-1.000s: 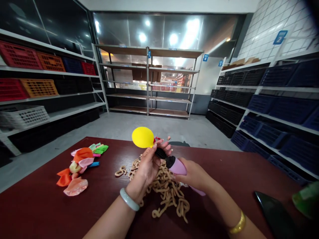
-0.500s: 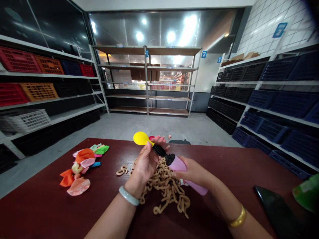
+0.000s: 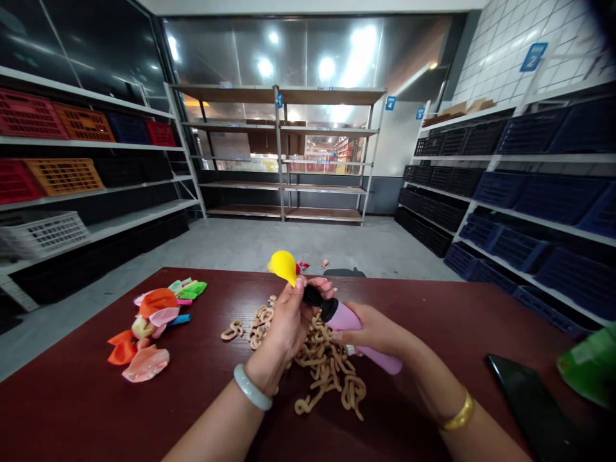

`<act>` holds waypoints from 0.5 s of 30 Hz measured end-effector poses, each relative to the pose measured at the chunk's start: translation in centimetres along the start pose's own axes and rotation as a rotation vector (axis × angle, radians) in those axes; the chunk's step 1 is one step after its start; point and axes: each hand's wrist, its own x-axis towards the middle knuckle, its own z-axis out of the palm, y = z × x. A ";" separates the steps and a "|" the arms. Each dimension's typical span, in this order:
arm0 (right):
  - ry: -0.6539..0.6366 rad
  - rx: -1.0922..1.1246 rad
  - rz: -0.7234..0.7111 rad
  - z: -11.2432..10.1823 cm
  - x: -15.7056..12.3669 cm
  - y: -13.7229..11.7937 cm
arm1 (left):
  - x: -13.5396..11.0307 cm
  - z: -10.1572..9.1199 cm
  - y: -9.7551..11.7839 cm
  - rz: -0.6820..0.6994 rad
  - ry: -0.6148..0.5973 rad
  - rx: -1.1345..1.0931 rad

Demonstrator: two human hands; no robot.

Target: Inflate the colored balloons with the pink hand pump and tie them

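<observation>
A small yellow balloon [image 3: 283,265], partly puffed out, tilts up and left from the tip of a pink hand pump [image 3: 345,319] with a black ribbed nozzle [image 3: 313,296]. The thumb and fingers of my left hand [image 3: 291,314] pinch the balloon's neck against that nozzle. Wrapped round the pink body is my right hand [image 3: 373,328], its palm hiding part of the pump. Below both hands lies a loose pile of brown, curly, rope-like pieces [image 3: 327,366]. Limp balloons [image 3: 158,303] in orange, pink, green and blue are heaped on the table's left side.
The dark red table [image 3: 206,398] carries a black phone-like slab [image 3: 524,398] and a green packet [image 3: 590,369] at the right. Shelves with crates [image 3: 67,176] line the left, dark blue crates [image 3: 563,199] the right. A rack [image 3: 279,154] stands at the back. Small red bits [image 3: 304,264] lie beyond the table.
The yellow balloon has swung from pointing left to tilting more upward and looks rounder. My left fingers have closed further round its neck and the nozzle. My right hand keeps its grip.
</observation>
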 end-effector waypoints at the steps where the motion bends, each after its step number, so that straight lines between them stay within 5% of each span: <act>1: -0.005 -0.033 -0.002 0.1 0.0 -0.1 | 0.0 0.1 -0.1 0.001 0.016 0.003; 8: 0.207 -0.567 0.095 2.1 0.3 -1.5 | 1.1 -0.3 0.0 0.136 0.125 -0.127; 15: 0.153 -0.691 0.051 0.4 0.7 0.1 | 3.0 -3.8 5.5 0.298 0.279 -0.129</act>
